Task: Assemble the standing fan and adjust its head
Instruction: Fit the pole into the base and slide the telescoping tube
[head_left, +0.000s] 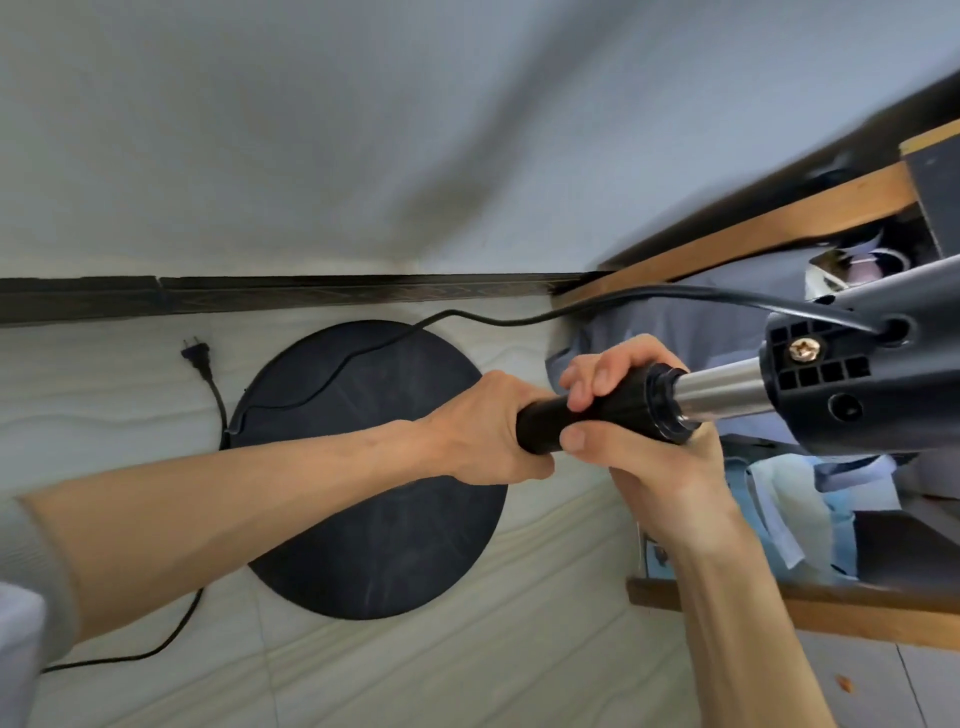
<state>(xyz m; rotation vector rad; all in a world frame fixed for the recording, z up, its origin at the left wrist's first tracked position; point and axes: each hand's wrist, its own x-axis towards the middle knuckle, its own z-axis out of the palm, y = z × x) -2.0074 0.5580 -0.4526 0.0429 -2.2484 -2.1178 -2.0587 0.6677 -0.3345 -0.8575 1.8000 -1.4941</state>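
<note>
The fan's round black base (374, 499) lies flat on the pale floor. A black pole (540, 423) rises from it toward me. My left hand (488, 426) is wrapped around the pole's lower part. My right hand (628, 415) grips the black collar (660, 405) where a silver inner tube (722, 387) comes out. The tube ends in the fan's black neck housing (852, 384), which has a brass screw (802, 351). A black power cord (519, 319) runs from the housing across the base to an unplugged two-pin plug (195, 353) on the floor.
A dark skirting strip (311, 293) runs along the grey wall (363, 130). At the right stands a wooden shelf unit (753, 234) holding folded blue cloth (675, 322). More cord loops over the floor at the lower left (171, 634).
</note>
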